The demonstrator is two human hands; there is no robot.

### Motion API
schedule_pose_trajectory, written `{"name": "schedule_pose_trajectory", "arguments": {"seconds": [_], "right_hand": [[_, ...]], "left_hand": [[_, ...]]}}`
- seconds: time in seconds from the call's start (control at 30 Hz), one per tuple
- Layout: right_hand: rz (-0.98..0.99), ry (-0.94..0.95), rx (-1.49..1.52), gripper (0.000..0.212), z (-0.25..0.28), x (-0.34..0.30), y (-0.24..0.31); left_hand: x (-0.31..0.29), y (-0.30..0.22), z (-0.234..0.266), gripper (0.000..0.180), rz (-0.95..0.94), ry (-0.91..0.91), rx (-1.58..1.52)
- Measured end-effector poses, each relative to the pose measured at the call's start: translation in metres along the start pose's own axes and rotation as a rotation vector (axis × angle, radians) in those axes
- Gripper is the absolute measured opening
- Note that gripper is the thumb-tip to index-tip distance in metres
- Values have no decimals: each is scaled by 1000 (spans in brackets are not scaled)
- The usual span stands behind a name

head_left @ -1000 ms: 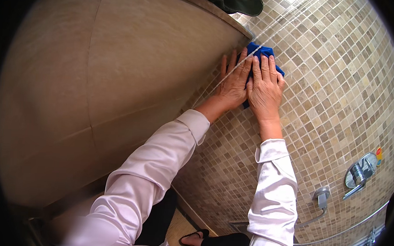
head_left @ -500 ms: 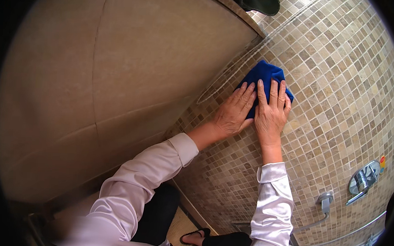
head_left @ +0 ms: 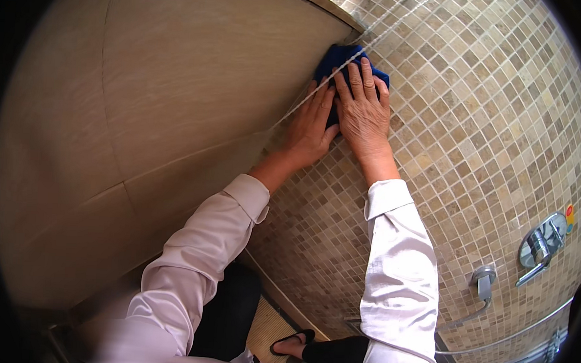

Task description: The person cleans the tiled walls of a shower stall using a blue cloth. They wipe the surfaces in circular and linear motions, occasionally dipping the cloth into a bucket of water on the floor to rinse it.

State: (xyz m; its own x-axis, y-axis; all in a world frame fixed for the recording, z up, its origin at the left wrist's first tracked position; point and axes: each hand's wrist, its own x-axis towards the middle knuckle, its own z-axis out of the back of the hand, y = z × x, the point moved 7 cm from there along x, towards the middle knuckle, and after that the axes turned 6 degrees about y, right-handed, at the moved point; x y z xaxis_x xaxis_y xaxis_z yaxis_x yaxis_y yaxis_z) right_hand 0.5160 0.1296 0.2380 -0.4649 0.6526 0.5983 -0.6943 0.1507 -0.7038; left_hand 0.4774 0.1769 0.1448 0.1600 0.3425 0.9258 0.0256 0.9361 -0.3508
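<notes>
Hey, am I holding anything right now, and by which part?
A blue cloth, pressed against the tiled wall rather than clearly gripped: left hand at its lower left, right hand spread over its right side.

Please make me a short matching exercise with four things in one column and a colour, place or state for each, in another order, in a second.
Column one:
1. Cloth
2. Cord
3. Sandal
4. Lever control

Column two:
A. Black, worn on a foot
B. Shiny silver, fixed to the tiled wall
C. Blue, under the right hand
D. White, thin, running slantwise

Right pairs: 1-C, 2-D, 3-A, 4-B.
</notes>
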Motion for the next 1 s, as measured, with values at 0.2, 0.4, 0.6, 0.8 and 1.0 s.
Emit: {"name": "schedule_pose_trajectory", "arguments": {"seconds": [0.2, 0.4, 0.6, 0.8, 1.0], "right_hand": [[-46, 4, -113, 46, 29, -12, -29], [-220, 85, -212, 47, 75, -54, -67], [-288, 93, -251, 57, 94, -71, -83], [-170, 1, -222, 52, 72, -18, -76], [-103, -42, -220, 50, 64, -11, -82]], "left_hand": [[18, -36, -9, 79, -113, -11, -4], [33, -96, -19, 79, -218, 102, -17], [39, -121, -25, 84, -255, 113, -70], [59, -86, -13, 82, -171, -22, -84], [62, -82, -15, 79, -106, -18, -57]]}}
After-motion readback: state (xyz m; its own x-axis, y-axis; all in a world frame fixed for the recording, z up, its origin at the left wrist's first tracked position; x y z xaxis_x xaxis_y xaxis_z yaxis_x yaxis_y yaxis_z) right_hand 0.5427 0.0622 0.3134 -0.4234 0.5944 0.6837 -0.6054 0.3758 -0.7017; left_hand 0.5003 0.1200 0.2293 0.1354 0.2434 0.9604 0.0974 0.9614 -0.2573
